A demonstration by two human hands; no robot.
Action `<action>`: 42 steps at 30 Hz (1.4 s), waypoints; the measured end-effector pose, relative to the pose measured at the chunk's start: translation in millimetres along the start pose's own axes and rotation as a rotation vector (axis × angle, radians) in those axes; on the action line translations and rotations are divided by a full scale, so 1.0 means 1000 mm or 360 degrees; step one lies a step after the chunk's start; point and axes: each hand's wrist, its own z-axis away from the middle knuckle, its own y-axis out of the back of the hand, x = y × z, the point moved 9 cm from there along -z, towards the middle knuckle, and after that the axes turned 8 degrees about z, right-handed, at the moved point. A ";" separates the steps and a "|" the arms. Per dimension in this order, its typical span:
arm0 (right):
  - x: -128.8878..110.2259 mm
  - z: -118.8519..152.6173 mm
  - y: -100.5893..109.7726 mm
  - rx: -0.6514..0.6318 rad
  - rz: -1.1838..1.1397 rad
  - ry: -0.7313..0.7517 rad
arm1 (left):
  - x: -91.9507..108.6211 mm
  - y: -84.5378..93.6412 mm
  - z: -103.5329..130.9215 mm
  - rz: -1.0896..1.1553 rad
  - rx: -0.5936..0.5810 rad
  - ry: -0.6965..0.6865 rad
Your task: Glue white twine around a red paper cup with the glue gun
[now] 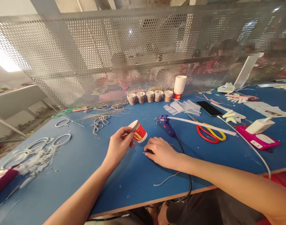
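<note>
A small red and white paper cup (141, 133) is tilted on its side, gripped at the rim by my left hand (119, 142). A greyish strip (134, 126) shows at the cup's rim beside my thumb. Just to the right, my right hand (161, 151) rests low on the blue table with its fingers curled. Something dark with a thin tip sits under those fingers, but I cannot make out what it is. A thin grey cord (165, 180) lies on the table below my right wrist. Beyond that hand lies a blue glue gun (166, 125) with a long white glue stick (201, 123).
Scissors (210, 132), a phone (208, 108) and a pink power strip (257, 137) lie right. Behind stand several cord-covered cups (150, 96) and a cup stack (179, 87) against a perforated metal screen (86, 56). Cord bundles (101, 122) and white rings (61, 140) lie left.
</note>
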 end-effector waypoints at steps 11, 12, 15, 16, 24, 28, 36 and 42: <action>0.016 0.009 0.026 0.0260 -0.1083 -0.0179 | -0.001 -0.007 0.007 0.0111 -0.0102 0.0063; 0.016 0.011 0.033 0.0316 -0.1108 -0.0164 | -0.001 -0.007 0.007 0.0131 -0.0100 0.0072; 0.015 0.017 0.057 0.0568 -0.1021 -0.0099 | 0.000 -0.007 0.009 0.0183 -0.0096 0.0106; 0.014 0.019 0.063 0.0646 -0.0965 -0.0076 | 0.000 -0.008 0.009 0.0203 -0.0103 0.0125; 0.004 0.022 0.074 0.0944 -0.0431 0.0086 | -0.010 -0.027 0.017 0.0324 -0.0387 0.0349; 0.003 0.021 0.069 0.0920 -0.0238 0.0124 | -0.016 -0.034 0.020 0.0314 -0.0508 0.0450; -0.007 0.020 0.066 0.0824 -0.0076 0.0278 | -0.021 -0.038 0.024 0.0335 -0.0596 0.0556; -0.008 0.019 0.061 0.0773 -0.0084 0.0325 | -0.021 -0.039 0.024 0.0325 -0.0608 0.0553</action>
